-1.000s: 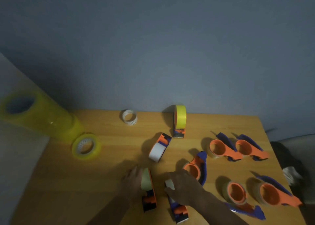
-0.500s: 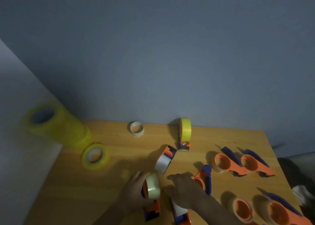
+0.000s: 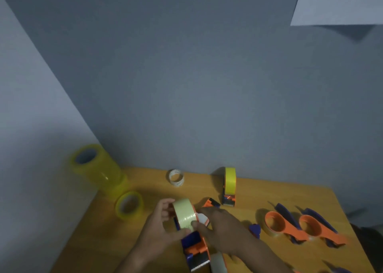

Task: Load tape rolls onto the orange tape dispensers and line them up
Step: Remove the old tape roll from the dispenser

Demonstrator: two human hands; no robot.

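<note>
Now lifting loaded dispenser [image 3: 193, 244] off table [image 3: 269, 190]: left hand [image 3: 160, 230] gripping its pale tape roll [image 3: 184, 213], right hand [image 3: 217, 229] fingers curled, pinching alongside. Likely lining up next.

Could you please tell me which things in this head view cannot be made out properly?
- White-roll dispenser, head view: mostly hidden behind the right hand.
- Dispenser by the bottom edge: cut off by the frame.
- Label on the small clear roll: too small to read.
- Wall paper: cropped, blurred.
</note>
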